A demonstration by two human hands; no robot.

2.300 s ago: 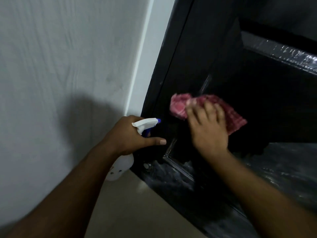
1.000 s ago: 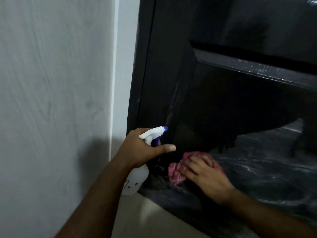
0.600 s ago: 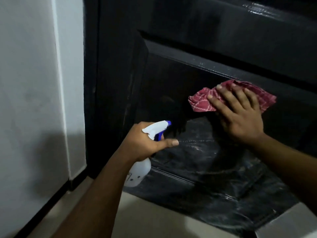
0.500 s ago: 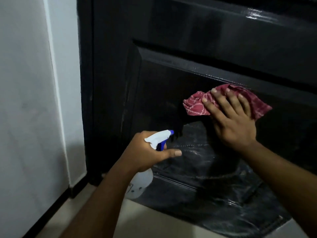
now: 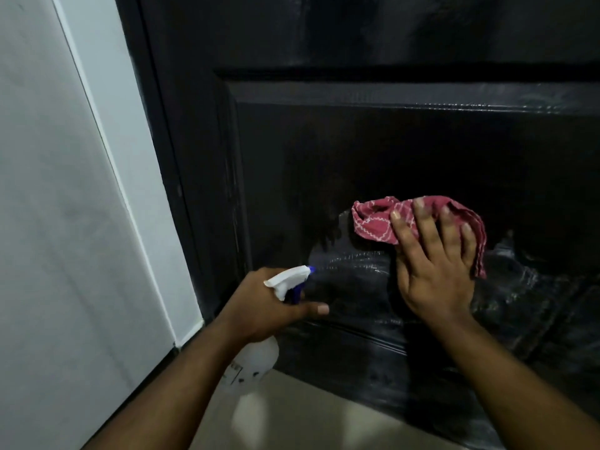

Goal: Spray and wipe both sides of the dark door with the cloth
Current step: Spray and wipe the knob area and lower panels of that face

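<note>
Cloth [image 5: 370,219] (soft, limp, bunched) is pressed flat to the wet lower panel of the dark door [image 5: 324,151] by the right hand [image 5: 435,274], fingers straight; it is best held under the palm. The grip of the left hand [image 5: 256,303] is clamped round the neck of the spray bottle [image 5: 256,355], judged light.

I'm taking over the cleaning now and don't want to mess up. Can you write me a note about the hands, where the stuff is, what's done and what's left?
Left hand grips the spray bottle, nozzle aimed at the door.
Right hand presses the red cloth flat on the lower panel.
Done: wet streaks show beside and below the cloth.
Left: the panel above the cloth looks dry. The door's other side is out of view, so I can't tell if it's wiped.
</note>
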